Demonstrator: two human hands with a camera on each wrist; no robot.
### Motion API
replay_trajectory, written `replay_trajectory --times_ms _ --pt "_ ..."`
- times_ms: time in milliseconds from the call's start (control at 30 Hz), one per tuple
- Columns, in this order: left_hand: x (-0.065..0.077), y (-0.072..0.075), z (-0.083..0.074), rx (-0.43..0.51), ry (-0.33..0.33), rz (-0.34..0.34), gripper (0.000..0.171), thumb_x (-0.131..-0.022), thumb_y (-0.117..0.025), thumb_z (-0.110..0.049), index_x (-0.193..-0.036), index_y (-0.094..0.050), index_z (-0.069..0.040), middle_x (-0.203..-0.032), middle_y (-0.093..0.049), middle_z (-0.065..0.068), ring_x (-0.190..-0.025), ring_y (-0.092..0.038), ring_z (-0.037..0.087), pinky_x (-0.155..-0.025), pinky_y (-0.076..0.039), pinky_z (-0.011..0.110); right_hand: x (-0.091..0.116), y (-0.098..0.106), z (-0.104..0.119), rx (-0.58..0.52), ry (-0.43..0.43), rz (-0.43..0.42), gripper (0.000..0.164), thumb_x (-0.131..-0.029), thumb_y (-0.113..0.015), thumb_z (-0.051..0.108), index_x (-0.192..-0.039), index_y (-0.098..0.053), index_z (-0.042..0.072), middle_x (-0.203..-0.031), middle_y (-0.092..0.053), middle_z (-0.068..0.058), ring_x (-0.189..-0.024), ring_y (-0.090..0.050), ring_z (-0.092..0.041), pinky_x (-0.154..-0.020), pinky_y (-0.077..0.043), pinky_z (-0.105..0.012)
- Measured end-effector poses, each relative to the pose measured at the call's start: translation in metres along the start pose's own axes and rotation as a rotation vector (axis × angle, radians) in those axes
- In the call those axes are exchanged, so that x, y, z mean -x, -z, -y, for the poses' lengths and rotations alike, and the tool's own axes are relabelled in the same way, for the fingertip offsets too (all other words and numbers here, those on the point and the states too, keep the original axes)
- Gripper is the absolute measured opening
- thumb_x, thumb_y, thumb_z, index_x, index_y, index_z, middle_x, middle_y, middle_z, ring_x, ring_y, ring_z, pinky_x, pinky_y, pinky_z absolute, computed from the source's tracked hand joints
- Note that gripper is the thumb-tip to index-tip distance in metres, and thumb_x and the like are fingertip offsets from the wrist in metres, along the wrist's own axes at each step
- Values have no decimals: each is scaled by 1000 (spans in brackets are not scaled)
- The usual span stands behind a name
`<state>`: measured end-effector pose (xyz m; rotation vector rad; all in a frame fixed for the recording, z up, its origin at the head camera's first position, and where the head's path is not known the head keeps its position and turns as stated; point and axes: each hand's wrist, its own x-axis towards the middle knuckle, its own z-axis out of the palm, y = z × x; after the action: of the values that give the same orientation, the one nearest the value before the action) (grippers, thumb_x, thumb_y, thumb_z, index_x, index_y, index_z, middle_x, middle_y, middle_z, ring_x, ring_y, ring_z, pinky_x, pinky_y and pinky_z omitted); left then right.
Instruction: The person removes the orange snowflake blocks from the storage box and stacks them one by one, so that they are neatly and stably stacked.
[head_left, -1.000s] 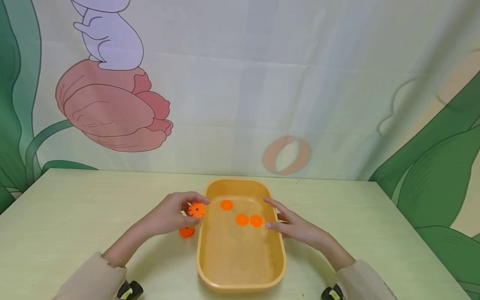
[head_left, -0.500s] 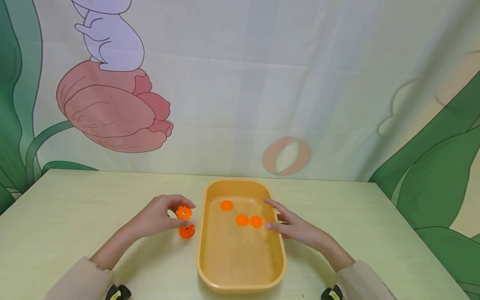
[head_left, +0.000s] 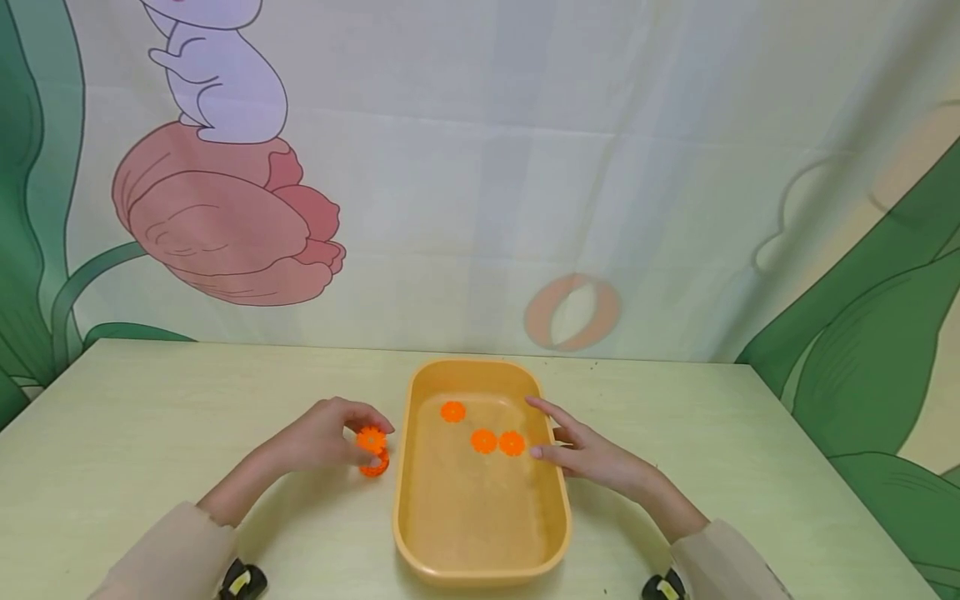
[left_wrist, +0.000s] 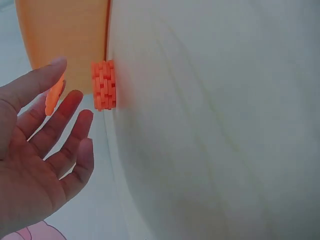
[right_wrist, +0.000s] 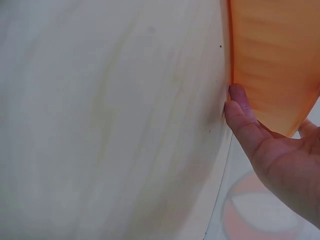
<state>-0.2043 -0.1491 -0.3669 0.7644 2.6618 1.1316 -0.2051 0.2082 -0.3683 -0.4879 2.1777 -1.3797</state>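
My left hand [head_left: 318, 440] pinches an orange notched plastic disc [head_left: 371, 439] between thumb and fingers, just left of the tray. Below it, a short stack of the same orange discs [head_left: 373, 468] stands on the table; the held disc overlaps its top in the head view. Seen from the left wrist, the held disc [left_wrist: 54, 96] is on edge and apart from the stack [left_wrist: 104, 86]. My right hand [head_left: 600, 457] grips the right side of the yellow-orange tray [head_left: 480, 517], thumb over the rim, lower fingers against the outer wall [right_wrist: 270, 65].
Three flat orange discs lie in the tray: one farther back [head_left: 453, 412], and a pair [head_left: 483, 441] side by side near my right thumb. A pale table [head_left: 720, 467] carries everything. Behind its far edge hangs a printed curtain [head_left: 450, 208].
My left hand has moved left from the tray's rim, then down over the stack, with the disc in its fingers. The right hand and the tray have stayed put.
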Motion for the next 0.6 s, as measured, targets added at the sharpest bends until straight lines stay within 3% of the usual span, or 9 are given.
replay_trajectory --times_ms 167,433,600 --pt "-4 -2 1 -19 6 29 31 -68 -77 -12 -97 -68 -9 -91 -66 -4 -85 -54 16 -79 -43 35 -1 0 0 0 -5 -1 72 -89 -58 32 -146 -15 28 -131 -42 -22 -106 -54 -24 -89 -45 -42" --pt "-10 -5 4 23 50 79 32 -65 -79 -10 -95 -69 -7 -83 -62 -4 -73 -47 15 -65 -40 24 -1 0 0 10 -3 -5 72 -89 -58 32 -146 -15 28 -128 -45 -22 -104 -55 -24 -87 -46 -40" --pt "-10 -7 4 36 56 105 32 -64 -80 -10 -94 -69 -7 -82 -62 -4 -73 -47 15 -65 -39 24 -1 1 -1 -1 2 4 72 -89 -58 32 -146 -14 27 -128 -45 -22 -105 -55 -24 -88 -45 -41"
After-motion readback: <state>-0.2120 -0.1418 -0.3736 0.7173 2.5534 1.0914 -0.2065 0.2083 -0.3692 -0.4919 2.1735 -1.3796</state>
